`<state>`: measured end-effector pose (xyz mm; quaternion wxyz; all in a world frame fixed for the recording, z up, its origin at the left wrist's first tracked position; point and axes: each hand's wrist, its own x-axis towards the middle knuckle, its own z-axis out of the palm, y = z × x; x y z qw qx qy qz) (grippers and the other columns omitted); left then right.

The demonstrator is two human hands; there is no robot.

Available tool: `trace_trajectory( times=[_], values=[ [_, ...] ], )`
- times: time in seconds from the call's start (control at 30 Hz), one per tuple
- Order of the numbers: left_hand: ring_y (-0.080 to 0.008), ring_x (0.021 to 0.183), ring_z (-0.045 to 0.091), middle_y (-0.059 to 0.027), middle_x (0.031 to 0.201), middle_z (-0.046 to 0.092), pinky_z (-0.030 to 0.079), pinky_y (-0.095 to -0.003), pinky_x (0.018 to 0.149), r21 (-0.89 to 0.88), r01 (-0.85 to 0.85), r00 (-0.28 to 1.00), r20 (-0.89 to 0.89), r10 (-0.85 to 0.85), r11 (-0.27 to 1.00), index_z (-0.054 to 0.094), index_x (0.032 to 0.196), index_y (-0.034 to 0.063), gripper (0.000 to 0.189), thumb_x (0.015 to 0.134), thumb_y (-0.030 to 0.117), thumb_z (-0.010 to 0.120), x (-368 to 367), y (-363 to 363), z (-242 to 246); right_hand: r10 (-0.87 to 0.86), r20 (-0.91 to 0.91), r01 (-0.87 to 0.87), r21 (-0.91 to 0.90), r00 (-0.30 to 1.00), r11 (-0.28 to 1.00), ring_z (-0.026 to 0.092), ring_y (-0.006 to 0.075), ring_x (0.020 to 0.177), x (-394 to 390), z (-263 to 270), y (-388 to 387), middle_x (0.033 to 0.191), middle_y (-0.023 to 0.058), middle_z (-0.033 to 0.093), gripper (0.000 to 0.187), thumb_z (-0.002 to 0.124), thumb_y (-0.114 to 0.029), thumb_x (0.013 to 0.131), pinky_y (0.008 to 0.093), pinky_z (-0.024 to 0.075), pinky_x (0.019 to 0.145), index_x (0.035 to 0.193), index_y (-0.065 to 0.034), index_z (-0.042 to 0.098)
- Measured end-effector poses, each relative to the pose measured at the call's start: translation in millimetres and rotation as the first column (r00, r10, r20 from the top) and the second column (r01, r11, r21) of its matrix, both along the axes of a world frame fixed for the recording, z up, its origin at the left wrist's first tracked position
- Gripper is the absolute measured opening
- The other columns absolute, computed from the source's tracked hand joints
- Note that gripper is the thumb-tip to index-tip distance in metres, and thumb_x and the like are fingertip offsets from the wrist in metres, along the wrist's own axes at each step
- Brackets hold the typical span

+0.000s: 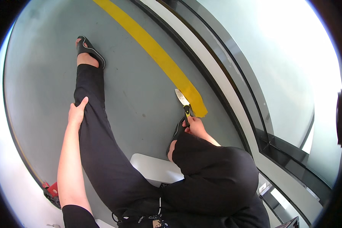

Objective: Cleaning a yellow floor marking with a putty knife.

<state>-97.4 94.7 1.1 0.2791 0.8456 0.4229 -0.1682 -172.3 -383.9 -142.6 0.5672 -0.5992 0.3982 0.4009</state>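
My right hand [196, 125] is closed around the black and yellow handle of a putty knife [182, 97]. Its worn metal blade lies at the left edge of a yellow floor tape strip [162, 58], close to the strip's torn end. With thumb and fingers apart, my left hand [77, 112] rests on the lower part of my outstretched left leg, on the black trousers [95, 128], holding no object. The right leg is bent, and its dark shoe is just beside the knife handle.
Grey floor [131, 94] with small dark marks stretches around my legs. A white, rounded-corner object [156, 168] is beneath me. Framed glass panels [285, 71] with a dark-edged white base run along the right. A red item [53, 189] lies at the lower left.
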Motion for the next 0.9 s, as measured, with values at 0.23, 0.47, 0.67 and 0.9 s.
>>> trace_trajectory(
  times=[0.23, 0.47, 0.67, 0.9],
  values=[
    [-0.0351, 0.13, 0.046, -0.0301, 0.137, 0.046, 0.036, -0.0399, 0.108, 0.023, 0.003, 1.0, -0.023, -0.002, 1.0, 0.035, 0.138, -0.0137, 0.1, 0.079, 0.061, 0.066, -4.8, 6.3, -6.0, 0.001, 0.065, -0.007, 0.084, 0.998, 0.996, 0.053, 0.0119, 0.054, 2.7, 17.6, 9.0, 0.083, 0.0065, 0.065, 0.032, 0.044, -0.032, 0.101, 0.0262, 0.0428, 0.05, 0.106, -0.0035, 0.056],
    [-0.0347, 0.13, 0.046, -0.0298, 0.138, 0.045, 0.035, -0.0399, 0.108, 0.012, 0.005, 1.0, -0.015, -0.005, 1.0, 0.034, 0.138, -0.0135, 0.101, 0.078, 0.06, 0.067, 0.0, 0.5, -5.4, 0.116, 0.091, -0.121, 0.059, 0.989, 0.991, 0.057, 0.0144, 0.056, -14.4, -1.6, 10.1, 0.085, 0.0096, 0.066, 0.03, 0.043, -0.031, 0.101, 0.0277, 0.0465, 0.052, 0.11, -0.0028, 0.051],
    [-0.0349, 0.129, 0.047, -0.0296, 0.136, 0.047, 0.036, -0.0399, 0.107, -0.01, -0.005, 1.0, 0.005, 0.005, 1.0, 0.037, 0.136, -0.0136, 0.098, 0.079, 0.06, 0.066, -1.0, -3.0, -0.3, -0.026, 0.003, 0.025, 0.176, 1.0, 0.984, 0.059, 0.018, 0.052, 5.9, 0.8, -0.8, 0.083, 0.012, 0.069, 0.037, 0.042, -0.034, 0.101, 0.0297, 0.0454, 0.047, 0.113, 0.0011, 0.048],
    [-0.0361, 0.129, 0.047, -0.03, 0.138, 0.045, 0.036, -0.04, 0.108, 0.003, -0.011, 1.0, 0.008, 0.011, 1.0, 0.034, 0.138, -0.0138, 0.101, 0.079, 0.061, 0.066, 0.4, -4.0, -2.0, -0.026, 0.057, 0.023, 0.045, 0.998, 0.999, 0.059, 0.0164, 0.056, 11.4, 16.9, 4.1, 0.084, 0.0097, 0.067, 0.037, 0.039, -0.035, 0.103, 0.03, 0.047, 0.051, 0.099, -0.0023, 0.055]
  ],
)
